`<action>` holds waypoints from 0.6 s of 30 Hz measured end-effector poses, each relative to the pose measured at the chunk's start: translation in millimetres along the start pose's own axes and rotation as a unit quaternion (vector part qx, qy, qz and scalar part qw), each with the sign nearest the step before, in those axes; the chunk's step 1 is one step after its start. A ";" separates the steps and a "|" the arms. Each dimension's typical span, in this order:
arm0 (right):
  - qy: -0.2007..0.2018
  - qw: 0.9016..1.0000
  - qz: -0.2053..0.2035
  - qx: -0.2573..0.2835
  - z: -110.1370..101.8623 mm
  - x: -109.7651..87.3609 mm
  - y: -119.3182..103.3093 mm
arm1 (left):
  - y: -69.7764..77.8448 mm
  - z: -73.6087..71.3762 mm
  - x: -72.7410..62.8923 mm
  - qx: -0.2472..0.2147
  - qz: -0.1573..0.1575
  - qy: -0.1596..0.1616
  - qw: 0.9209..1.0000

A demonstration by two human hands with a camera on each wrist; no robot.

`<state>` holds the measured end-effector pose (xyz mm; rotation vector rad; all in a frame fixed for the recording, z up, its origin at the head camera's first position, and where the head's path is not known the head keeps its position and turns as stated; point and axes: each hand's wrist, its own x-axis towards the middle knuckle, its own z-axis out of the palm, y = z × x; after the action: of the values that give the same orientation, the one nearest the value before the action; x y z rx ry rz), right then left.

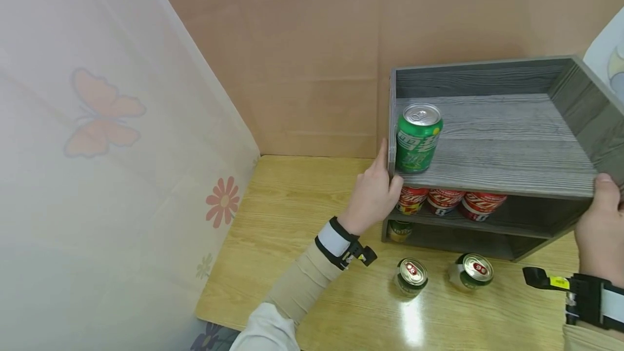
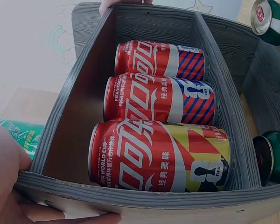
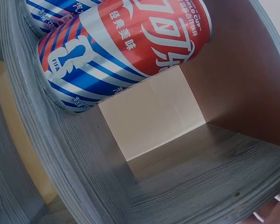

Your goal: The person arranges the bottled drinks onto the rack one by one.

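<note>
A grey wood-grain shelf unit stands between the two hands, one at each side. My left hand grips its left side wall, thumb at the front edge. On the right, my right hand holds the opposite side, thumb over the front edge; its other fingers are mostly hidden. A green soda can stands in the top tier near the left wall. Three red cola cans stand in a row in the middle tier. At the left of the bottom tier is a dark green can.
Two short green-and-gold cans stand on the wooden table in front of the shelf. Brown paper covers the back wall. To the left hangs a pale curtain with butterfly and flower prints.
</note>
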<state>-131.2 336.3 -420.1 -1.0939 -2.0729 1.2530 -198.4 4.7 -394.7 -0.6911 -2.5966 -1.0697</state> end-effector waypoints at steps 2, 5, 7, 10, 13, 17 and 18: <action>0.002 1.000 -0.007 -0.003 -1.9 0.6 -0.1 | 0.1 0.7 -0.1 0.002 -0.003 0.000 1.000; 0.012 0.999 -0.045 -0.002 -4.5 1.6 -0.4 | -0.4 1.6 -0.3 0.003 -0.003 0.003 1.000; 0.015 0.998 -0.068 0.003 -6.1 1.8 -0.7 | -0.4 2.1 -0.2 0.006 -0.001 0.005 1.000; 0.014 0.995 -0.097 0.021 -7.9 0.1 -2.4 | -0.3 2.2 -0.1 0.006 0.002 0.006 1.000; 0.023 0.988 -0.151 0.020 -11.6 -2.8 -4.4 | 0.4 1.2 -0.3 0.007 0.007 0.007 1.000; 0.026 0.973 -0.230 0.001 -18.4 -0.2 0.9 | 0.8 -0.2 -0.7 0.008 0.010 0.008 1.000; 0.016 0.961 -0.274 0.022 -16.3 17.5 16.9 | 0.7 -0.3 -0.7 0.008 0.010 0.008 1.000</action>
<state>-122.7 363.4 -427.5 -0.4561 -2.1050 0.9837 -197.5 4.7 -394.4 -0.7004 -2.5767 -1.0440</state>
